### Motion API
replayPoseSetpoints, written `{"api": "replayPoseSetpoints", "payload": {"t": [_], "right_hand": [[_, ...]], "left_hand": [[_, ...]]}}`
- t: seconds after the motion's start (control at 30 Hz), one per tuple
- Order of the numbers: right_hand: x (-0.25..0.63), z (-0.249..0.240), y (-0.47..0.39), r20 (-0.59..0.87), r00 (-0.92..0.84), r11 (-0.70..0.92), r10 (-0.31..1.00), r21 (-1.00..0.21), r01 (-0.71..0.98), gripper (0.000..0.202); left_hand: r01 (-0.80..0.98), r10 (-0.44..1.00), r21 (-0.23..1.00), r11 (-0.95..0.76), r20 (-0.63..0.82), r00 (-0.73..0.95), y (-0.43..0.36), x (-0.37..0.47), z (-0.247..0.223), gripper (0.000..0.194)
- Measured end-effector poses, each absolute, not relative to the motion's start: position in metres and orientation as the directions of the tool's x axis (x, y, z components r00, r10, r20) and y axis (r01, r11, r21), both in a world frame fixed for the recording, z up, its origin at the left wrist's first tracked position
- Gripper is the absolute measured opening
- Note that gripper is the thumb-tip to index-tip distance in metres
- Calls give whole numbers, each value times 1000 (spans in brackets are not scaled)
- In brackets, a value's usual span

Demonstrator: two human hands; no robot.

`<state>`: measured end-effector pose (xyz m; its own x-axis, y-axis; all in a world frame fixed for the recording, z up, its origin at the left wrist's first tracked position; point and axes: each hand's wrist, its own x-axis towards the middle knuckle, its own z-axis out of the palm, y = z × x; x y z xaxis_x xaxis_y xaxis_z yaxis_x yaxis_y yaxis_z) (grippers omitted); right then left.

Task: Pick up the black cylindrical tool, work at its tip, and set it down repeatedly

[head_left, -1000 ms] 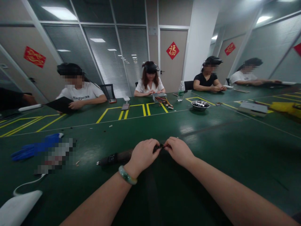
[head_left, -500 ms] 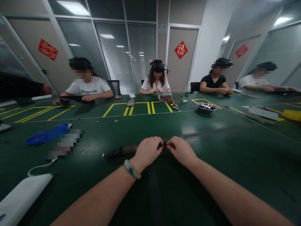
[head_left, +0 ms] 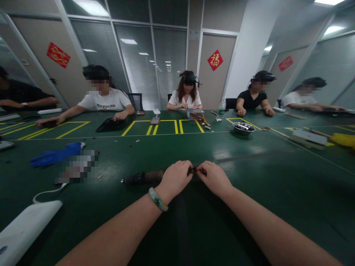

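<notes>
A long brown-and-black cylindrical tool with a silver metal tip (head_left: pixel 142 178) lies along the smooth dark green tabletop (head_left: pixel 255 207), its tip pointing to nine o'clock from the left hand (head_left: pixel 176 179). In line with it, a small black end piece (head_left: pixel 191 171) shows past that hand, which hides whether the two join. The left thumb and fingers are clamped on this piece; the right hand (head_left: pixel 215 179), at three o'clock of it, pinches its far end. How firmly, I cannot tell.

With so little surface to grip, a slip could drop the piece, and black on dark green would be hard to spot. The round barrel could roll if the marbled green bangle (head_left: pixel 158 199), at seven o'clock from the hands, knocks it. Farther out, between eight and nine, a thin white cable (head_left: pixel 47 193) leads to a flat white rounded box (head_left: pixel 30 231); a wide leftward swing of the forearm could snag it.
</notes>
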<state>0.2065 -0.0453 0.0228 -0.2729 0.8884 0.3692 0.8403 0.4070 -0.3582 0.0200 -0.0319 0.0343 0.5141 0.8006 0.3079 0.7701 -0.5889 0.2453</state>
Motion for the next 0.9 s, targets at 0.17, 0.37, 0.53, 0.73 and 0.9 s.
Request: {"api": "replayPoseSetpoints", "payload": {"t": [0.17,0.37,0.53,0.73,0.9], "right_hand": [[208,23,-46,370,-278,410,886,-348,843,5],[209,23,-45,359,-287,416,888,-362,834,5],[208,21,-45,345,-268,397,900,-390,831,7],[207,17,-45,331,-231,363,915,-427,828,7],[209,16,-42,319,-226,356,920,-443,823,8]], "left_hand": [[760,786,231,-607,315,532,-32,20,35,13],[759,790,240,-605,303,534,-32,21,34,11],[784,813,238,-573,285,508,-32,22,34,10],[786,811,229,-574,290,508,-33,22,34,8],[787,815,236,-570,282,506,-33,22,34,11]]}}
